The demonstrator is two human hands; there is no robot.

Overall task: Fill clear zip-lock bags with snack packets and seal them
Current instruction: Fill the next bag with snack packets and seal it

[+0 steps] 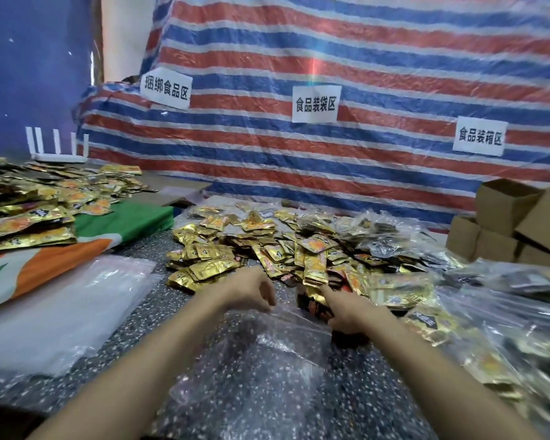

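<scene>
Adjoining bag mouth (299,322): packets (313,301) in right grip (346,314)

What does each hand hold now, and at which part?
The left hand pinches the bag at the left end of its open mouth. The right hand grips a stack of packets by its right side, at that mouth.

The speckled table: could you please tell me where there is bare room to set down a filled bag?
Bare table shows between the stack of empty bags and the left forearm, running up to the packet pile. Crowded: the pile ahead, the filled bags on the right, the open bag nearest you.
</scene>
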